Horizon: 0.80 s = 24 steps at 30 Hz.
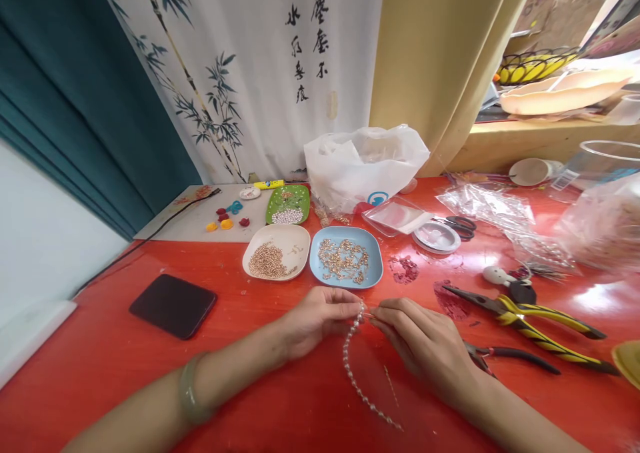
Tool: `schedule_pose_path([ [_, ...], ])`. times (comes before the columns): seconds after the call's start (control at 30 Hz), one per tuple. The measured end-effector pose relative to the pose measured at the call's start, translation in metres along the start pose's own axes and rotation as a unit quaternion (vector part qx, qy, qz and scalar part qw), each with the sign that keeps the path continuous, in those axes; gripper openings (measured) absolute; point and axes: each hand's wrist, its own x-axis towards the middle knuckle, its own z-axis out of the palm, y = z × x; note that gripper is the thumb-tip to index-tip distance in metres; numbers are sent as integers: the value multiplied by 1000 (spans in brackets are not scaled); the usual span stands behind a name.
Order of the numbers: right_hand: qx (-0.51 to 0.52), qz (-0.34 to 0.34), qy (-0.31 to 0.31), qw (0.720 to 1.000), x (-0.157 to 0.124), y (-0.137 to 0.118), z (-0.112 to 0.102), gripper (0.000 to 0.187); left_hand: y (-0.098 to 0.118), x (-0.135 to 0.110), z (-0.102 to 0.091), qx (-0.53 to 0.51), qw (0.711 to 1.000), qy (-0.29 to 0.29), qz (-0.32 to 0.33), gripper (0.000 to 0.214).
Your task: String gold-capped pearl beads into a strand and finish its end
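My left hand (317, 319) pinches the top end of a strand of white pearl beads (353, 366), which trails down across the red table (100, 359) toward me. My right hand (425, 343) meets it from the right, fingertips pinched at the same end of the strand on something too small to make out. A jade bangle (189, 389) sits on my left wrist. Just beyond my hands stand a blue dish (346, 257) of gold findings and a white dish (276, 251) of small gold beads.
A black phone (173, 305) lies at the left. Yellow-handled pliers (530, 316) and black-handled pliers (510, 354) lie at the right. Further back are a green tray (289, 203) with pearls, a white plastic bag (363, 163), a thread spool (437, 235), scissors (463, 225) and clear bags (500, 209).
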Motion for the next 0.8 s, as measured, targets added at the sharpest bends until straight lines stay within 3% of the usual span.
schedule_pose_path([
  [0.8,7,-13,18,1000,1,0,-3,17,-2,-2,2,-14,999,-27,-14,19],
])
